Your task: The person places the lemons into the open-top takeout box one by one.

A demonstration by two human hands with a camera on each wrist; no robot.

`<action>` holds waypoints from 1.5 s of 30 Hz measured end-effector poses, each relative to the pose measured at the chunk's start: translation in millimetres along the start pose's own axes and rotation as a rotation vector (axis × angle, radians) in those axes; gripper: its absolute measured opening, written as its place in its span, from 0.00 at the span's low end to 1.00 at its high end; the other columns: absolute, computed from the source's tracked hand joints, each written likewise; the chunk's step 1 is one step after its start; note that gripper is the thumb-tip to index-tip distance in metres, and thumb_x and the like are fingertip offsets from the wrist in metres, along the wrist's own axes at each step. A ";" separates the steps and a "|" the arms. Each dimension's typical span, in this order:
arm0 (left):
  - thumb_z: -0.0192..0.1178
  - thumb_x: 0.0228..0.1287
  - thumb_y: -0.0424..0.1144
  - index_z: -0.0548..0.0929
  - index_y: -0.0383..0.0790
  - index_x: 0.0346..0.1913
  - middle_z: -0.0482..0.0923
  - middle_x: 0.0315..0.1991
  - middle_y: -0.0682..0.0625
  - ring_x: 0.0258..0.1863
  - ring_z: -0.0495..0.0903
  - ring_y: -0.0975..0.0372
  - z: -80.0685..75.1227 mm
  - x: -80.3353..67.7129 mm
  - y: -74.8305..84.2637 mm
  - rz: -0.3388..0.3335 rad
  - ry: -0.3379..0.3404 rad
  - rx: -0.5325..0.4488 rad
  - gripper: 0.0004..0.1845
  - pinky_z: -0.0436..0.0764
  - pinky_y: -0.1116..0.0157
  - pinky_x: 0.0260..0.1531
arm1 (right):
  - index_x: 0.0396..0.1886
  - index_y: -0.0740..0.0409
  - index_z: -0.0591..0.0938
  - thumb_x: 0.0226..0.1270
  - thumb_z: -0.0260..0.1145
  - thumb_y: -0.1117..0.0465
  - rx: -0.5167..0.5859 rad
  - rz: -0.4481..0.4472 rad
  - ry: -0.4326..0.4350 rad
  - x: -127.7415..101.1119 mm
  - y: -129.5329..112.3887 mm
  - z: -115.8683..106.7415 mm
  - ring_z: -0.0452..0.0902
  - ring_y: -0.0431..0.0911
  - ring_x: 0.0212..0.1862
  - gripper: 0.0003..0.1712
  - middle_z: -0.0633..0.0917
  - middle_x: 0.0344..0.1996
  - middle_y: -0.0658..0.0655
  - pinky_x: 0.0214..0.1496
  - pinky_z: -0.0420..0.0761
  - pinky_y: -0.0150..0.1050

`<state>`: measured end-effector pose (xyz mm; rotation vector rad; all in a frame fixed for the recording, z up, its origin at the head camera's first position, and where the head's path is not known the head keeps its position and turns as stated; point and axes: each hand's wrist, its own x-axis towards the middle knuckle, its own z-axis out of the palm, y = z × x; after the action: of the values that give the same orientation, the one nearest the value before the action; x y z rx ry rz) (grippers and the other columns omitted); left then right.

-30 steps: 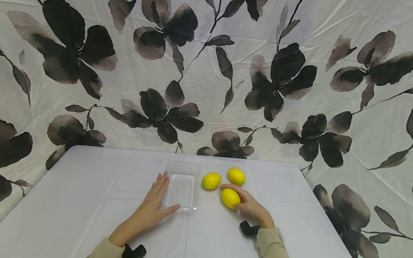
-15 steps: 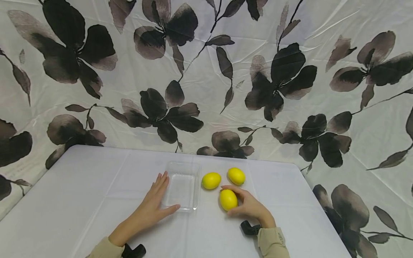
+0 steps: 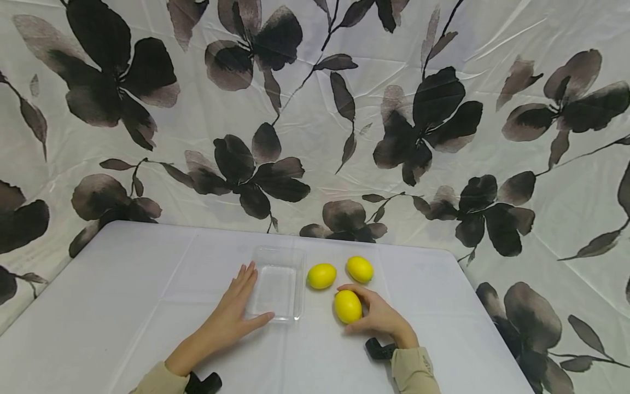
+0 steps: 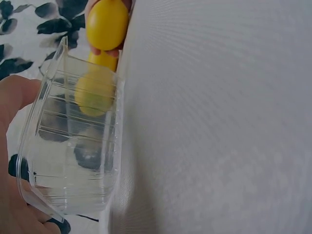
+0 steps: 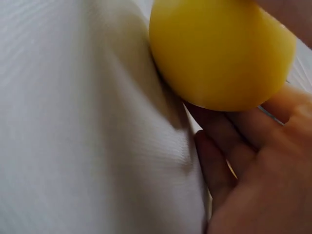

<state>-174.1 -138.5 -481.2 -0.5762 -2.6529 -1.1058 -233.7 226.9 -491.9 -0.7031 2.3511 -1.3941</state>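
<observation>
Three yellow lemons lie on a white table (image 3: 123, 284). My right hand (image 3: 375, 313) grips the nearest lemon (image 3: 347, 306), fingers and thumb curled round it; in the right wrist view the lemon (image 5: 219, 51) fills the top against my fingers (image 5: 229, 146). Two more lemons (image 3: 321, 275) (image 3: 360, 268) sit just behind it. A clear plastic tray (image 3: 276, 285) stands empty left of them. My left hand (image 3: 235, 306) lies flat with straight fingers against the tray's left side, thumb at its near edge. In the left wrist view the tray (image 4: 68, 146) shows the lemon (image 4: 106, 23) beyond it.
A flower-patterned cloth (image 3: 315, 109) hangs behind and around the table. The table's right edge (image 3: 492, 328) is close to my right hand. Black wrist straps (image 3: 379, 348) sit at both cuffs.
My right hand has drawn the nearest lemon slightly left and closed round it more. The left hand, the tray and the other two lemons have not moved.
</observation>
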 end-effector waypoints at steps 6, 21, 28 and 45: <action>0.70 0.58 0.55 0.56 0.23 0.74 0.47 0.78 0.36 0.77 0.43 0.41 0.9 -0.9 -2.1 0.010 0.013 -0.015 0.54 0.48 0.38 0.72 | 0.63 0.47 0.77 0.43 0.84 0.57 -0.032 -0.030 0.069 1.8 -2.4 1.3 0.70 0.48 0.63 0.43 0.79 0.61 0.49 0.70 0.64 0.55; 0.70 0.57 0.54 0.55 0.24 0.75 0.46 0.79 0.38 0.77 0.42 0.41 2.2 -0.7 -2.5 -0.010 0.004 -0.033 0.54 0.48 0.36 0.71 | 0.63 0.67 0.75 0.53 0.75 0.62 0.084 -0.174 0.099 13.7 -42.4 0.0 0.75 0.48 0.57 0.36 0.79 0.58 0.62 0.65 0.72 0.31; 0.71 0.57 0.54 0.54 0.25 0.75 0.46 0.79 0.39 0.77 0.42 0.41 2.9 -0.1 -2.1 -0.017 0.004 -0.036 0.54 0.48 0.35 0.70 | 0.62 0.65 0.77 0.55 0.74 0.66 0.115 -0.212 0.192 31.2 -66.0 5.0 0.74 0.52 0.56 0.32 0.78 0.57 0.62 0.62 0.74 0.32; 0.71 0.57 0.53 0.55 0.25 0.75 0.46 0.79 0.37 0.77 0.41 0.40 2.5 -0.2 -3.4 -0.002 0.005 -0.040 0.54 0.47 0.36 0.71 | 0.62 0.53 0.78 0.54 0.78 0.51 -0.038 -0.029 0.271 80.0 -109.3 37.2 0.79 0.48 0.50 0.35 0.82 0.54 0.53 0.58 0.80 0.44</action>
<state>-175.5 -139.0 -485.2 -0.5776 -2.6332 -1.1621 -254.0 111.0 -415.0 -0.5931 2.5880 -1.5459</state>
